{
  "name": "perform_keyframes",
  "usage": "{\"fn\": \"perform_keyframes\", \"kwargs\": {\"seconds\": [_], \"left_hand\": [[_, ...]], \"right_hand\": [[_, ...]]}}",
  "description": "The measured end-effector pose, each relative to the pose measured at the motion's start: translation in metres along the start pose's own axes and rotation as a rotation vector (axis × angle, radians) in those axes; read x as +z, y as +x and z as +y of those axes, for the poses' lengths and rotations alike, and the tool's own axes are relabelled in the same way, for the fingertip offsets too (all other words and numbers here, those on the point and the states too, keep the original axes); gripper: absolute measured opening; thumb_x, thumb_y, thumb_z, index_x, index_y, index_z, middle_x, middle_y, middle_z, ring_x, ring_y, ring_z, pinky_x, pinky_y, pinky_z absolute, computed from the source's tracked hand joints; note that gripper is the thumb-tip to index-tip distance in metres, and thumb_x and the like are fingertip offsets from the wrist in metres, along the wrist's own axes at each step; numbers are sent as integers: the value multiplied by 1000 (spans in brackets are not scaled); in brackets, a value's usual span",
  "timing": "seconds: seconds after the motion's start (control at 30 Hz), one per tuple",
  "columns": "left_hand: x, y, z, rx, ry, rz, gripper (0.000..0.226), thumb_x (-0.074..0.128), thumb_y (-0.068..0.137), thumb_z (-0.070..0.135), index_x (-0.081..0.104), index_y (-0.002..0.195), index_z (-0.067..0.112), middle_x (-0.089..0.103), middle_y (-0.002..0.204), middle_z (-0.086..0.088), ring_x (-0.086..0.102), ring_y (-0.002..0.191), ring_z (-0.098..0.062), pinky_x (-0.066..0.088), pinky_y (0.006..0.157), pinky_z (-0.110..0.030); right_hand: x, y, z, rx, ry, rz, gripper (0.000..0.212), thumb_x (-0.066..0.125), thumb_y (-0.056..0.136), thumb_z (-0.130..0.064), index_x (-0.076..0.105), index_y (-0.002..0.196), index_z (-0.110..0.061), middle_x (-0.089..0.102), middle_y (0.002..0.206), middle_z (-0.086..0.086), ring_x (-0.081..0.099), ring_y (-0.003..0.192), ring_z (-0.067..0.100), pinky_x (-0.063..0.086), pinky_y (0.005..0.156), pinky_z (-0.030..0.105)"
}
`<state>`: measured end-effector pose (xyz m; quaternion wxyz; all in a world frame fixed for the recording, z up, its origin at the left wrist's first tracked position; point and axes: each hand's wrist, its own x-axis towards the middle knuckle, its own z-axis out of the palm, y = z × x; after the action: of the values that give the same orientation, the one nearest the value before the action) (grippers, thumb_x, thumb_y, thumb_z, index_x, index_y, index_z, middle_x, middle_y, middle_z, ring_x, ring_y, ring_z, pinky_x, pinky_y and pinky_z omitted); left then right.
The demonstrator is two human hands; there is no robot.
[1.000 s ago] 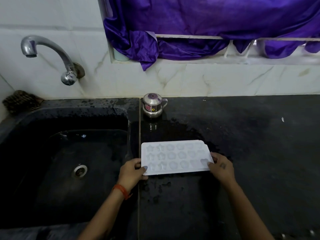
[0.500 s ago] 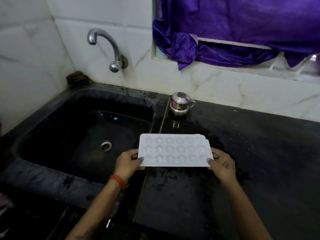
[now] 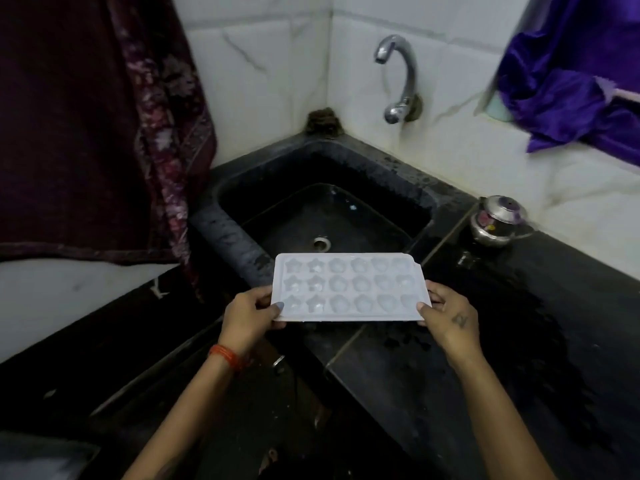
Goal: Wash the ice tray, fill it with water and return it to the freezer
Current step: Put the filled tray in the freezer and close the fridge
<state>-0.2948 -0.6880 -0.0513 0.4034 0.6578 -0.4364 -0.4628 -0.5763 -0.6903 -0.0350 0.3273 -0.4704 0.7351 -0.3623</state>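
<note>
Ice tray (image 3: 349, 289) level, moulds glistening; left hand (image 3: 250, 315), right hand (image 3: 446, 315) grip pinching ends.

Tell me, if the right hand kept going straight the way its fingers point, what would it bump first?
The right hand points inward along the ice tray it grips; beyond, probably the left hand.

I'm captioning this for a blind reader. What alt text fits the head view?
Two hands, left hand and right hand, hold a white ice tray level by its short ends, in front of a black sink with a wall tap.
</note>
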Motion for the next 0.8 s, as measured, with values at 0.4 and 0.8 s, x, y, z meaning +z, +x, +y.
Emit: {"fn": "perform_keyframes", "kwargs": {"seconds": [0.4, 0.8], "left_hand": [[-126, -98, -48, -89, -142, 358, 33, 57, 90, 0, 60, 122, 7, 67, 98, -2, 67, 84, -18, 57, 62, -17], [-244, -222, -123, -182, -273, 711, 27, 56, 89, -5, 63, 114, 0, 70, 91, -8, 67, 71, -14, 58, 61, -19]], "right_hand": [[112, -52, -71, -267, -73, -351, 39, 62, 81, -2, 65, 118, -14, 68, 96, -1, 66, 93, 24, 52, 89, 46], [225, -176, -123, -450, -87, -695, 40, 62, 84, -2, 62, 122, -15, 66, 102, 1, 62, 91, 15, 50, 83, 30]]}}
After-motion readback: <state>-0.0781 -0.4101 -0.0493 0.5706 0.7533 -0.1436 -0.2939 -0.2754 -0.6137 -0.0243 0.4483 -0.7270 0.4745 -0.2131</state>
